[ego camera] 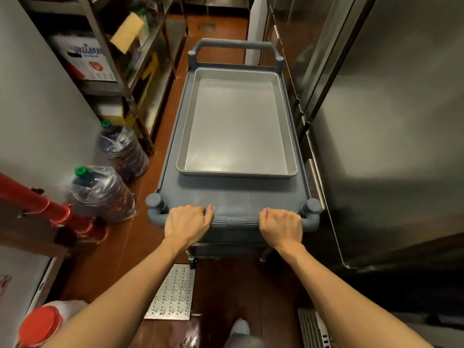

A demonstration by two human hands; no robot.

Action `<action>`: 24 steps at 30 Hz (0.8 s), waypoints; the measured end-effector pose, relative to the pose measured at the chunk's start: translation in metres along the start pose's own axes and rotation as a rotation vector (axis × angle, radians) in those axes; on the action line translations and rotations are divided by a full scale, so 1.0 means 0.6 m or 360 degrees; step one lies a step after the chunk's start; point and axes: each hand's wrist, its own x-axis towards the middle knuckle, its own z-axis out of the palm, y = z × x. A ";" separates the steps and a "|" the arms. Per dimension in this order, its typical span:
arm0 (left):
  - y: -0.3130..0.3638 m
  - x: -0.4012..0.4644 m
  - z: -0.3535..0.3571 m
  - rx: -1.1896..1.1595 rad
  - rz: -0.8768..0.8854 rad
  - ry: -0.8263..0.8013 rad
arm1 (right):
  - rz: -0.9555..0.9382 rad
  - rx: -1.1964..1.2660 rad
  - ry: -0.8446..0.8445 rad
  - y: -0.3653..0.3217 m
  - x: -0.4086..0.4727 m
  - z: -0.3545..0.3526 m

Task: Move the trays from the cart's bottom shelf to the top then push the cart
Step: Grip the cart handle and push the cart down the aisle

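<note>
A grey plastic cart [233, 194] stands lengthwise in a narrow aisle in front of me. A shallow metal tray [237, 124] lies flat on its top shelf, toward the far end. My left hand [187, 223] and my right hand [281, 226] are both closed around the near cart handle [236, 221], a hand's width apart. The bottom shelf is mostly hidden under the top one; I cannot tell what is on it.
Steel fridge doors [376, 121] line the right side close to the cart. On the left are two wrapped water jugs [103, 192], a metal shelving rack [130, 71] with boxes and a red pipe [37, 202]. A perforated floor plate [173, 295] lies near my feet.
</note>
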 end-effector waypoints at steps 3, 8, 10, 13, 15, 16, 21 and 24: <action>-0.001 0.065 0.003 -0.0001 0.0023 0.0064 | -0.0093 -0.0052 -0.0070 0.007 0.073 0.001; -0.031 0.182 0.009 0.0004 0.0029 0.0083 | -0.0236 0.0002 -0.0071 -0.008 0.194 0.011; -0.047 0.242 0.013 0.0019 0.0067 0.0070 | -0.0233 -0.0001 -0.0082 -0.018 0.252 0.020; -0.079 0.336 0.022 0.0036 0.0125 0.0084 | -0.0155 0.0022 -0.0092 -0.041 0.335 0.030; -0.100 0.400 0.027 0.0076 0.0143 0.0101 | -0.0118 0.0008 -0.0089 -0.057 0.394 0.036; -0.108 0.432 0.027 0.0104 0.0166 0.0088 | -0.0120 0.0003 -0.0099 -0.065 0.426 0.039; -0.144 0.575 0.023 0.0156 0.0267 -0.0001 | -0.0151 -0.0010 -0.0145 -0.084 0.564 0.047; -0.150 0.659 0.025 0.0119 0.0253 -0.0015 | -0.0183 -0.0044 -0.0148 -0.085 0.647 0.055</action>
